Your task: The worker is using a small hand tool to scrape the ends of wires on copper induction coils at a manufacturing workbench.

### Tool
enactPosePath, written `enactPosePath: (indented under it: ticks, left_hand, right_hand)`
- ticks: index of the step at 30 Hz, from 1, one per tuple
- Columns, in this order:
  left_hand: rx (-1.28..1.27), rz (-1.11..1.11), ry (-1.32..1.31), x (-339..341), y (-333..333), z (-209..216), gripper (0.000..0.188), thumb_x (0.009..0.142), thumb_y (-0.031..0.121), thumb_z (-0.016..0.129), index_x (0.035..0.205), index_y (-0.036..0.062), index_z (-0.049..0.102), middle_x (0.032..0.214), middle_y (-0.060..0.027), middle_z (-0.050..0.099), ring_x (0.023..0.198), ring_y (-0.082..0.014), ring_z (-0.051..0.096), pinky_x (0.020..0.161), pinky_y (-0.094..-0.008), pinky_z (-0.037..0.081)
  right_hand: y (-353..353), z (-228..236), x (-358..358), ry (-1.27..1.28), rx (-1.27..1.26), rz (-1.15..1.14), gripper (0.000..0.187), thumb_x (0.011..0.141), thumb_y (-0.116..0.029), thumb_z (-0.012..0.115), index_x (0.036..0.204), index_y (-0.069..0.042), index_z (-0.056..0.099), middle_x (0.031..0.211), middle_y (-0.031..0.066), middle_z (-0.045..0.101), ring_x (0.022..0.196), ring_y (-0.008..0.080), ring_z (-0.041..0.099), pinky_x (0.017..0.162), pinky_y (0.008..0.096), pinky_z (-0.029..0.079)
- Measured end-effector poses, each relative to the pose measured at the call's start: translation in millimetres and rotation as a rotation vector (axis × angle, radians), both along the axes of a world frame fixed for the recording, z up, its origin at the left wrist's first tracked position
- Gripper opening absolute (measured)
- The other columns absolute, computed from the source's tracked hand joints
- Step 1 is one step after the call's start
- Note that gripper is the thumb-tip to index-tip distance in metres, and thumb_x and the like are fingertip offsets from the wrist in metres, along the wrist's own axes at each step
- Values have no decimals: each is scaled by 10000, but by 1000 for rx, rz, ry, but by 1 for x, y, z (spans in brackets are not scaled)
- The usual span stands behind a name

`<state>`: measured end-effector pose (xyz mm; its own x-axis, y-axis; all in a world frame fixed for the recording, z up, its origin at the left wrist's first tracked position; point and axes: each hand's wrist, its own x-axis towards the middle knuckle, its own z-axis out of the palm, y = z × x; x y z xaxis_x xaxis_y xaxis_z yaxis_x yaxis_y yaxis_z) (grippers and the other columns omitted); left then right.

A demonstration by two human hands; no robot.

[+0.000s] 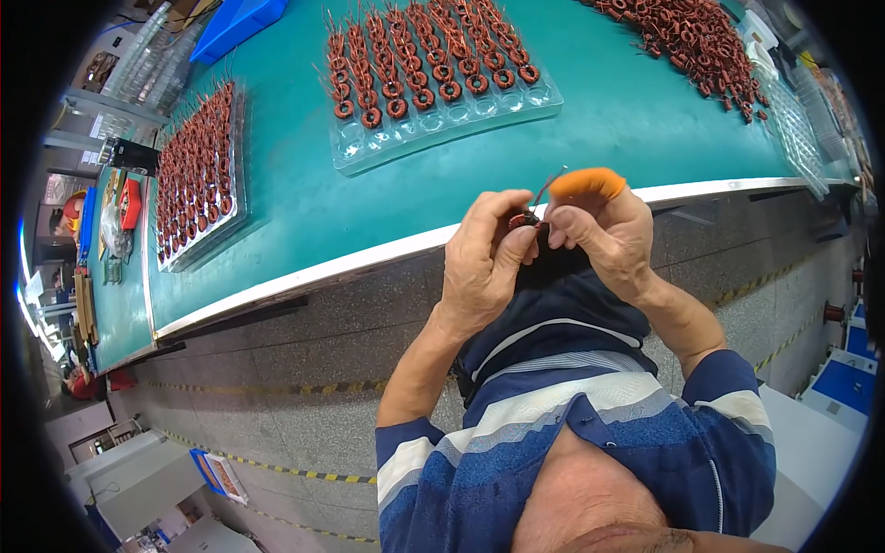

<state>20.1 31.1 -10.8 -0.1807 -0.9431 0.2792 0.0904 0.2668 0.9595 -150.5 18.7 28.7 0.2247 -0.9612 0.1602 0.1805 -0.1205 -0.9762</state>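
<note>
Red wire-wound coil [523,221]: we pinch it between the thumb and fingers of our left hand [477,263], near the front edge of the green worktop [277,184]. Our right hand [616,241], orange finger cover [587,182] fitted, curls beside it; whether it grips the lead [550,181], we cannot tell.

This looks like a factory workshop to me: a long green-topped table [286,207] with a white edge carries clear moulded plastic trays [403,144] of copper-red wire-wound rings [424,99], a loose heap of similar rings [687,41] lies toward its right end, and yellow-and-black striped tape [323,476] marks the speckled grey floor [318,435].
</note>
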Motion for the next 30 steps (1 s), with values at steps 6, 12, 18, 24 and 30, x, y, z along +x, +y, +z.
enactPosePath:
  ticks: [6, 12, 18, 24, 30]
  left_hand:
    - [262, -183, 331, -6, 1, 2, 238, 983, 148, 510, 1179, 14, 498, 886, -52, 566, 692, -97, 547, 577, -215, 456]
    - [406, -266, 441, 0, -3, 0, 204, 986, 155, 504, 1137, 18, 518, 862, -51, 592, 685, -89, 549, 577, -206, 458]
    - [-11, 149, -118, -6, -1, 4, 142, 925, 86, 586, 1048, 20, 556, 785, -96, 622, 699, -149, 606, 636, -286, 487]
    - [60, 74, -6, -3, 3, 8, 132, 945, 85, 555, 1057, 21, 526, 803, -51, 610, 667, -100, 539, 607, -236, 452]
    - [104, 23, 51, 3, -3, 4, 152, 945, 94, 553, 1069, 13, 516, 778, -50, 602, 639, -104, 540, 588, -243, 454]
  right_hand:
    - [-4, 6, 1, 108, 48, 39, 125, 903, -90, 645, 947, 26, 632, 768, 60, 668, 665, 75, 609, 607, 207, 507]
    - [-12, 0, -3, 329, -257, -16, 120, 855, -73, 689, 917, 21, 646, 762, 69, 666, 637, 100, 620, 552, 235, 493]
    - [-6, -2, 0, 599, -713, -233, 105, 809, -42, 712, 863, 18, 645, 710, 98, 635, 594, 153, 618, 534, 263, 481]
    - [-21, 2, -5, 60, 204, 61, 178, 867, -154, 694, 875, 12, 632, 699, 24, 604, 576, 68, 537, 524, 196, 438]
    - [-22, -4, -5, 97, -2, -9, 326, 837, -168, 730, 1087, -4, 599, 870, 37, 612, 704, 84, 558, 606, 205, 463]
